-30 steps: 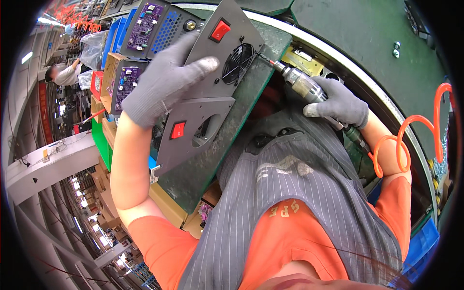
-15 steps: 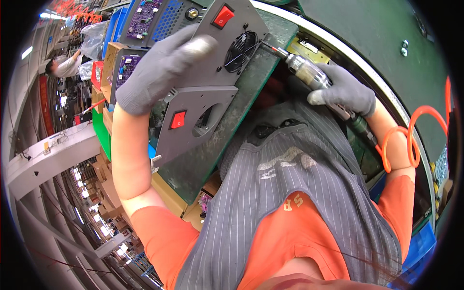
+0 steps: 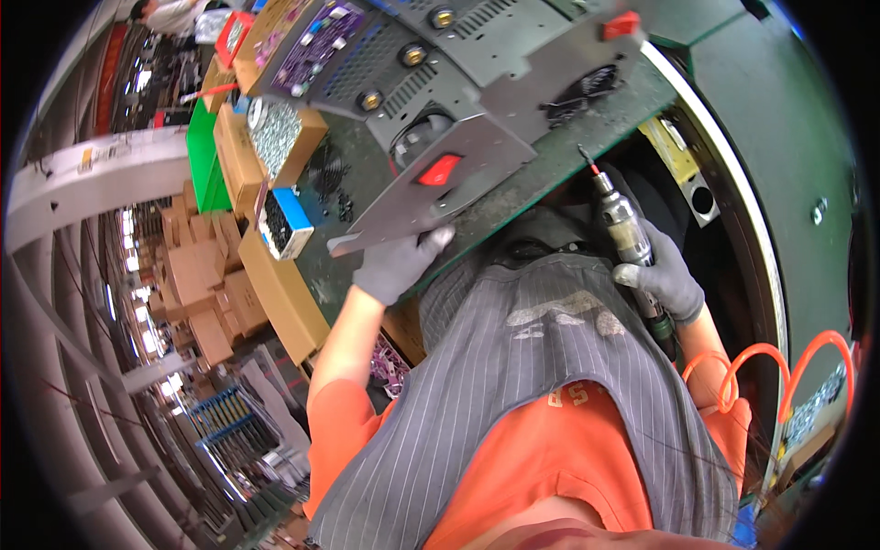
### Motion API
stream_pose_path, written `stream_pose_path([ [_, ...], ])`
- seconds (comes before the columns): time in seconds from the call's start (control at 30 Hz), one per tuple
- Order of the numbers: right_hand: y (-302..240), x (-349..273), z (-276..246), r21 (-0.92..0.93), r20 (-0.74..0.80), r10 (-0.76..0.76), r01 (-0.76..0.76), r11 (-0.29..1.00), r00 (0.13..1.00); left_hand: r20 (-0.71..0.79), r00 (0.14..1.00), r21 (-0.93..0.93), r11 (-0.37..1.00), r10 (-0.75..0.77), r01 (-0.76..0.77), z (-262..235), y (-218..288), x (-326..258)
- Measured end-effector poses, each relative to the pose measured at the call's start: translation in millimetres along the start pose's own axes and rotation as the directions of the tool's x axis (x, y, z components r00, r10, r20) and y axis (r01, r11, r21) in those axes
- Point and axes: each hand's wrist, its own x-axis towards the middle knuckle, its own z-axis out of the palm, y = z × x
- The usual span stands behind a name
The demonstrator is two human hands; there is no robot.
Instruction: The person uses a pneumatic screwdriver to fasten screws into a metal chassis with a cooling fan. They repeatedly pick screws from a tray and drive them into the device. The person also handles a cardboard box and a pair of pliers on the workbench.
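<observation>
My right hand (image 3: 667, 275), in a grey glove, is closed round a power screwdriver (image 3: 625, 229). Its bit points up and away, just off the bench edge. At the lower edge of the nearer grey metal panel (image 3: 477, 163) is my gloved left hand (image 3: 399, 266). The thumb sticks out to the right, while the panel hides the other fingers. This tilted panel carries a red rocker switch (image 3: 441, 170). Behind it stands another panel with a red switch (image 3: 621, 27) and a black fan (image 3: 584, 92). Purple circuit boards (image 3: 321, 41) show in the casings at upper left.
The green bench (image 3: 495, 213) carries a carton of small metal screws (image 3: 273, 133), a small box of black parts (image 3: 277, 225) and loose black parts (image 3: 345, 203). An orange coiled hose (image 3: 733, 367) hangs by my right arm. Stacked cartons (image 3: 197, 266) stand left; a person (image 3: 170, 14) is far off.
My left hand has moved from the farther panel down to the nearer panel's lower edge. The screwdriver has dropped back from beside the fan panel. The view has shifted, showing more of the bench's left.
</observation>
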Motion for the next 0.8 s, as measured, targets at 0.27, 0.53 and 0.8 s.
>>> stream_pose_path([
  [0.27,-6,-1,12,0.076,-0.041,0.055,-0.051,0.996,0.998,-0.24,0.964,-0.16,0.984,-0.112,0.074,20,15,16],
  [0.53,-10,-6,23,-0.035,-0.148,0.033,-0.038,0.999,0.988,-0.369,0.906,-0.143,0.976,-0.206,0.163,-11,-23,-8],
  [0.8,-8,-6,25,-0.079,-0.153,0.065,-0.078,0.994,0.986,-0.556,0.763,0.118,0.878,-0.328,0.464,-8,-95,-36],
])
